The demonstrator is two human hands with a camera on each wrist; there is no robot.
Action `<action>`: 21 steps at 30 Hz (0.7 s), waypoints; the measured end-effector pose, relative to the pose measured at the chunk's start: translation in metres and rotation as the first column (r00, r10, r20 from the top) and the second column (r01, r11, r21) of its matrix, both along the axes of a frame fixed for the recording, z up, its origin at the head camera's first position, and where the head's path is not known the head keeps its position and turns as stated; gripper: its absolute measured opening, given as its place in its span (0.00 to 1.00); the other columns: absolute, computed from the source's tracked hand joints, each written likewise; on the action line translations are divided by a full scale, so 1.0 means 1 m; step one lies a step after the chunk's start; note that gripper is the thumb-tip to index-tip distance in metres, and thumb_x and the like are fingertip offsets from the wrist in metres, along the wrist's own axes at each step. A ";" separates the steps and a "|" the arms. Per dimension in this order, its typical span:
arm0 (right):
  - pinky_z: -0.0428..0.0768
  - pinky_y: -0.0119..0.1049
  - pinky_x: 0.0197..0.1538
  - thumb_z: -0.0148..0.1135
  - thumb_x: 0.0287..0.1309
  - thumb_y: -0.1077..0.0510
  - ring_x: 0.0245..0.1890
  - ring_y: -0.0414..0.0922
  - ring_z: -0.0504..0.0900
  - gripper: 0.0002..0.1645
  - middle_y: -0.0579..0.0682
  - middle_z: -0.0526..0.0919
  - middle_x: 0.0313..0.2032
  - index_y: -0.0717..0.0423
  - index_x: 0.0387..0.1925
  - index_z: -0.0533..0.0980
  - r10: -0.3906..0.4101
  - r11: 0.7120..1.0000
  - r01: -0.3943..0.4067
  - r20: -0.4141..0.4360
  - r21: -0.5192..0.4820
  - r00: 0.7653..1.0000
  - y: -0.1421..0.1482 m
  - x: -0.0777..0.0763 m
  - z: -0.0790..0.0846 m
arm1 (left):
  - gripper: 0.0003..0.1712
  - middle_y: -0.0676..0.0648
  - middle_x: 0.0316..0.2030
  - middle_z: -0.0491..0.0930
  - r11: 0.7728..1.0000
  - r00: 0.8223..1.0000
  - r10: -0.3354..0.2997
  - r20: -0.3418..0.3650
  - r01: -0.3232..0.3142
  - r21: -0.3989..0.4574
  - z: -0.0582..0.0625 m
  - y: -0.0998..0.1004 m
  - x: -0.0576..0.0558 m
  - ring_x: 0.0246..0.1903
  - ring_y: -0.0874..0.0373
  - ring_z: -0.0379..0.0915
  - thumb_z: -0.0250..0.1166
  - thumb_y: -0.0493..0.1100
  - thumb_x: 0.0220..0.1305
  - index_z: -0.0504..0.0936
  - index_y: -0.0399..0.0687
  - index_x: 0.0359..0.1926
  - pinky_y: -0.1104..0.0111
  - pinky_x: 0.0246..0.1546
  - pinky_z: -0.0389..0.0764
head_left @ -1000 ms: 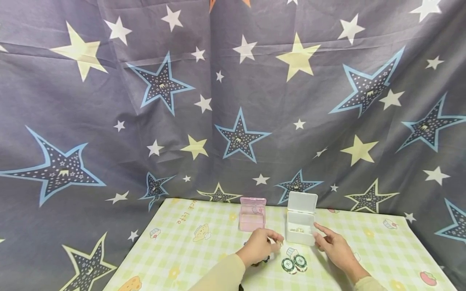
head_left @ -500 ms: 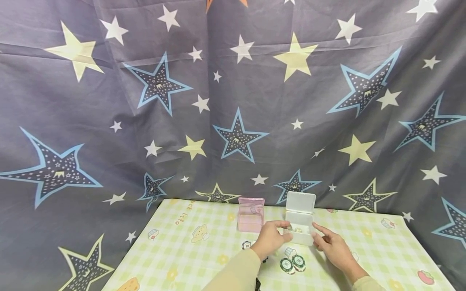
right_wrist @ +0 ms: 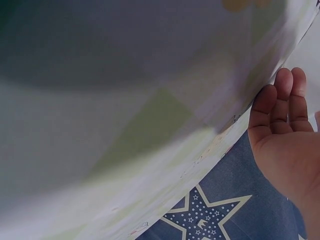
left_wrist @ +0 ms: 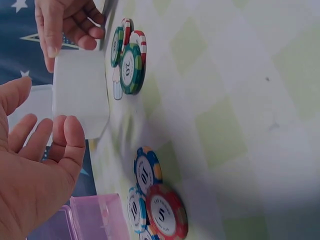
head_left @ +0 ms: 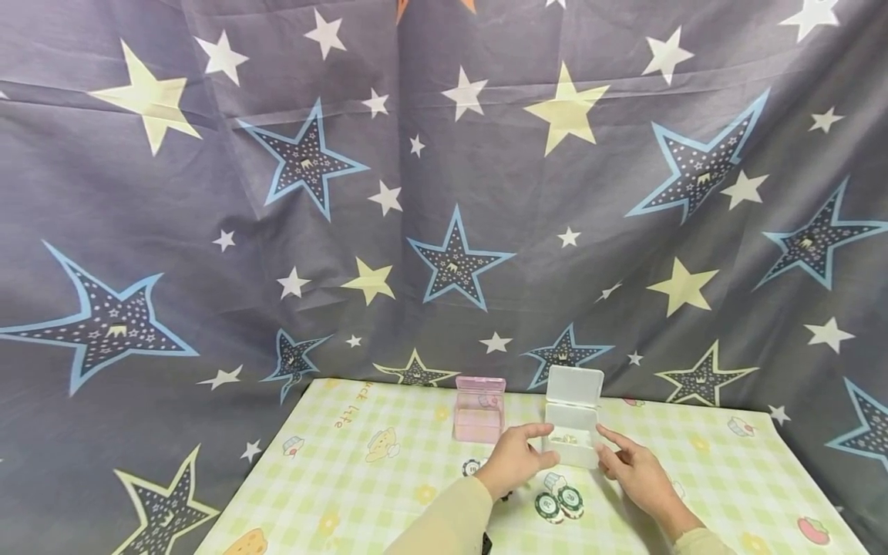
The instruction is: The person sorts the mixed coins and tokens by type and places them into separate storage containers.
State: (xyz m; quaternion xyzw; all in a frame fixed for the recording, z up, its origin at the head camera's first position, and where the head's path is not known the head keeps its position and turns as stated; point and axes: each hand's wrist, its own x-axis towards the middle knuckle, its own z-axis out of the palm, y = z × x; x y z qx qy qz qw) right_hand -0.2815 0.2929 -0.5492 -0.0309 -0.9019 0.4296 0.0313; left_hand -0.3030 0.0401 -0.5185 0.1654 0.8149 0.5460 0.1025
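An open white box (head_left: 578, 456) with its lid standing up holds small gold-coloured pieces (head_left: 565, 439). My left hand (head_left: 516, 460) is at the box's left side, fingertips close to the rim. In the left wrist view, that left hand (left_wrist: 37, 182) has its fingers loosely bent with nothing in them. My right hand (head_left: 638, 476) touches the right side of the box with extended fingers; the right wrist view shows this hand (right_wrist: 287, 135) too. In front of the box lie poker chips, green ones (left_wrist: 131, 69) overlapping red-and-white ones (left_wrist: 140, 40).
Left of the white box stands an open pink box (head_left: 479, 422). A second group of poker chips, with a red one (left_wrist: 167, 212) and blue ones (left_wrist: 146, 170), lies partly hidden by my left arm. A checked cloth (head_left: 388, 493) covers the table; a starry curtain (head_left: 444, 339) hangs behind.
My left hand moved right from over the cloth to the white box, where its pinched fingers reached over the rim and opened, then drew slightly back. My right hand stayed against the box.
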 end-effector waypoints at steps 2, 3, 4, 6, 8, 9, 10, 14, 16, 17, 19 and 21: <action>0.81 0.33 0.43 0.61 0.78 0.42 0.35 0.40 0.88 0.35 0.48 0.92 0.35 0.53 0.77 0.71 -0.001 1.000 0.001 -0.001 0.002 1.000 0.000 0.001 0.000 | 0.31 0.44 0.57 0.88 1.000 1.000 -0.011 0.008 0.011 0.005 -0.002 -0.003 0.000 0.28 0.63 0.73 0.75 0.45 0.66 0.82 0.49 0.69 0.69 0.27 0.77; 0.81 0.33 0.43 0.61 0.78 0.42 0.34 0.40 0.88 0.35 0.48 0.92 0.34 0.53 0.77 0.71 -0.002 1.000 0.002 -0.001 0.005 1.000 0.000 0.001 0.000 | 0.30 0.44 0.58 0.88 1.000 1.000 -0.017 0.005 0.017 0.006 -0.003 -0.004 0.000 0.28 0.63 0.73 0.75 0.45 0.67 0.82 0.49 0.69 0.69 0.28 0.77; 0.81 0.33 0.43 0.61 0.78 0.43 0.34 0.40 0.87 0.35 0.48 0.92 0.34 0.53 0.77 0.71 -0.001 1.000 0.001 -0.004 0.009 1.000 0.000 0.002 0.000 | 0.30 0.44 0.59 0.87 1.000 1.000 -0.020 0.006 0.020 0.008 -0.005 -0.005 0.000 0.29 0.63 0.73 0.75 0.45 0.67 0.82 0.48 0.69 0.69 0.29 0.77; 0.81 0.33 0.43 0.60 0.78 0.42 0.34 0.39 0.87 0.35 0.47 0.92 0.34 0.53 0.77 0.71 -0.002 1.000 0.002 -0.007 0.018 1.000 0.000 0.003 0.000 | 0.29 0.47 0.62 0.86 1.000 1.000 -0.025 0.004 0.025 0.008 -0.007 -0.008 -0.001 0.31 0.63 0.73 0.74 0.44 0.67 0.83 0.48 0.68 0.69 0.32 0.77; 0.81 0.33 0.44 0.60 0.78 0.43 0.34 0.39 0.87 0.35 0.47 0.92 0.34 0.53 0.77 0.71 -0.002 1.000 0.003 -0.010 0.022 1.000 0.000 0.003 0.000 | 0.27 0.49 0.62 0.87 1.000 1.000 -0.028 -0.007 0.028 0.003 -0.008 -0.012 -0.001 0.33 0.64 0.74 0.74 0.44 0.67 0.84 0.46 0.66 0.70 0.35 0.78; 0.80 0.33 0.44 0.60 0.78 0.43 0.34 0.39 0.87 0.35 0.47 0.92 0.34 0.53 0.77 0.71 -0.003 1.000 0.003 -0.008 0.023 1.000 0.000 0.003 0.000 | 0.26 0.49 0.60 0.87 1.000 1.000 -0.030 -0.010 0.030 -0.005 -0.008 -0.014 0.000 0.33 0.64 0.74 0.74 0.44 0.67 0.85 0.46 0.65 0.70 0.35 0.78; 0.81 0.33 0.44 0.60 0.78 0.43 0.34 0.39 0.87 0.35 0.47 0.92 0.34 0.52 0.77 0.71 -0.004 1.000 0.004 -0.007 0.022 1.000 0.000 0.003 -0.001 | 0.25 0.50 0.59 0.88 0.999 0.999 -0.035 -0.010 0.035 -0.015 -0.008 -0.017 0.001 0.34 0.64 0.74 0.74 0.44 0.68 0.85 0.46 0.64 0.70 0.36 0.78; 0.82 0.35 0.46 0.60 0.78 0.43 0.34 0.39 0.88 0.35 0.47 0.92 0.34 0.53 0.77 0.70 0.005 1.000 -0.005 -0.013 0.021 1.000 0.000 0.002 -0.001 | 0.22 0.49 0.53 0.89 0.994 0.997 -0.072 -0.035 0.070 -0.079 -0.006 -0.033 0.008 0.31 0.66 0.72 0.74 0.45 0.68 0.87 0.45 0.60 0.71 0.33 0.76; 0.83 0.36 0.46 0.60 0.78 0.43 0.34 0.40 0.88 0.35 0.47 0.92 0.34 0.53 0.77 0.71 0.008 1.000 -0.007 -0.016 0.022 1.000 0.000 0.002 -0.001 | 0.21 0.47 0.53 0.89 0.987 0.992 -0.104 -0.065 0.095 -0.127 -0.006 -0.043 0.012 0.29 0.67 0.71 0.74 0.45 0.68 0.87 0.45 0.60 0.73 0.31 0.75; 0.83 0.36 0.46 0.60 0.78 0.43 0.35 0.40 0.89 0.35 0.47 0.92 0.35 0.53 0.78 0.70 0.009 1.000 -0.009 -0.017 0.025 1.000 0.000 0.002 -0.001 | 0.21 0.47 0.51 0.90 0.983 0.990 -0.115 -0.081 0.102 -0.150 -0.006 -0.049 0.014 0.27 0.68 0.71 0.74 0.45 0.68 0.87 0.45 0.60 0.73 0.29 0.74; 0.82 0.35 0.46 0.60 0.78 0.43 0.35 0.39 0.89 0.35 0.47 0.93 0.35 0.52 0.78 0.70 0.008 0.999 -0.007 -0.017 0.035 1.000 0.001 0.002 -0.001 | 0.21 0.47 0.46 0.90 0.975 0.986 -0.138 -0.096 0.118 -0.187 -0.006 -0.060 0.019 0.24 0.68 0.71 0.73 0.45 0.69 0.87 0.45 0.60 0.73 0.27 0.74; 0.82 0.35 0.46 0.59 0.79 0.43 0.35 0.39 0.89 0.34 0.47 0.93 0.35 0.52 0.78 0.70 0.008 0.999 -0.008 -0.018 0.046 1.000 0.000 0.003 -0.001 | 0.21 0.48 0.37 0.89 0.970 0.983 -0.153 -0.101 0.130 -0.204 -0.006 -0.072 0.023 0.21 0.68 0.72 0.72 0.44 0.70 0.86 0.44 0.61 0.74 0.26 0.75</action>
